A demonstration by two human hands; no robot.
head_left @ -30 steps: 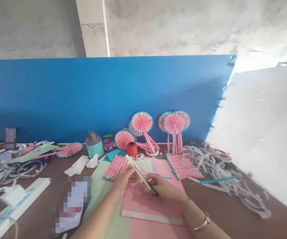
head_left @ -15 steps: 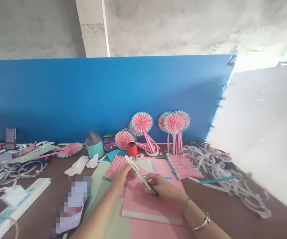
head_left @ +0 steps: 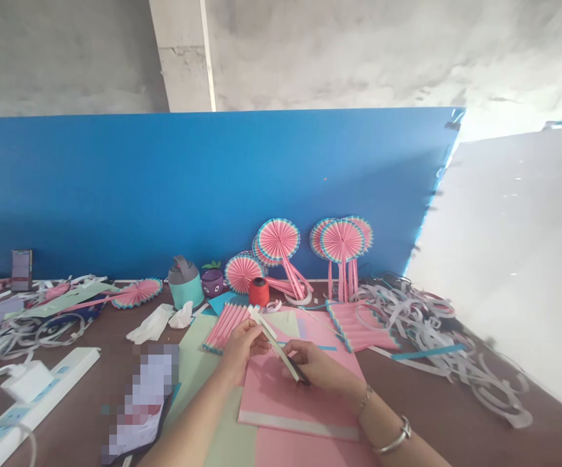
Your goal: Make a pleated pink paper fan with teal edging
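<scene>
My left hand (head_left: 240,347) pinches the upper part of a narrow folded paper strip (head_left: 267,328), white on one face and dark on its edge. My right hand (head_left: 316,365) grips the strip's lower end, fingers curled round it. Both hands hover just above a pink paper sheet (head_left: 291,401) that lies on a pale green sheet (head_left: 193,370). A pleated pink paper piece (head_left: 227,324) lies just beyond my left hand. Another pleated pink piece with a blue edge (head_left: 359,326) lies to the right.
Finished pink paper fans (head_left: 342,241) lean on the blue board (head_left: 164,188). Nearby are a red thread spool (head_left: 258,292), a teal container (head_left: 184,284) and a purple pot (head_left: 211,281). White paper strips (head_left: 437,324) pile at right; a power strip (head_left: 37,388) lies at left.
The strip and my left hand shifted only slightly; my hands stay on the strip over the pink sheet.
</scene>
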